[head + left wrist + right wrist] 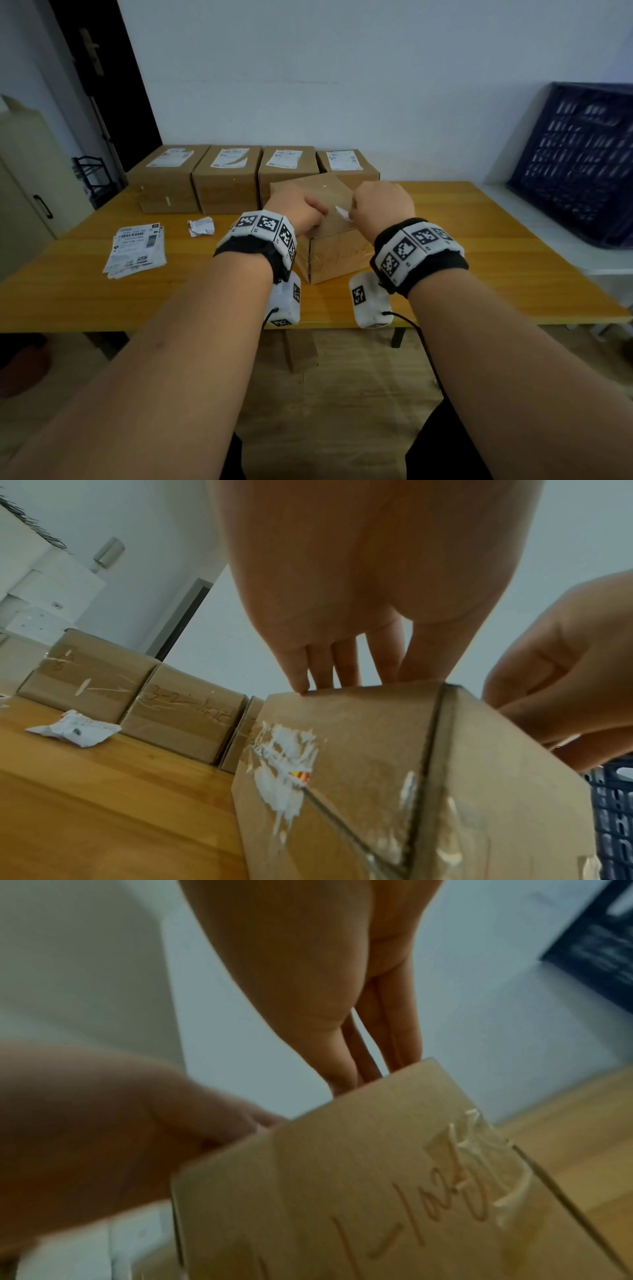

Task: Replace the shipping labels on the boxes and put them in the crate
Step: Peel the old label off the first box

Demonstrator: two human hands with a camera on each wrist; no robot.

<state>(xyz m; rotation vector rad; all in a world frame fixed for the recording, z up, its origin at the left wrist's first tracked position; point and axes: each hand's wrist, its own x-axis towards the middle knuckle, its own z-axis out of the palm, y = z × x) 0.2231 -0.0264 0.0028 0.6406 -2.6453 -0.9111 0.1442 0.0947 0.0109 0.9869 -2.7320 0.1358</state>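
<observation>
Cardboard box [329, 236] at frame centre is steadied by left hand [301, 210], fingers flat; label scrap [342, 210] pinched by right hand [382, 205]. Stiff, probably light; best gripped by opposite sides.

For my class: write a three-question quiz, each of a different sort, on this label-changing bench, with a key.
1. True or false: the crumpled paper lies inside the blue crate.
2. How many labelled boxes stand in the row at the back of the table?
3. Multiple choice. Which box are the left hand and right hand both on? A: the front box, which stands nearest the person. B: the leftmost box of the back row. C: a box in the crate.

Key: 1 false, it lies on the table beside the label stack. 2 four. 3 A.
</observation>
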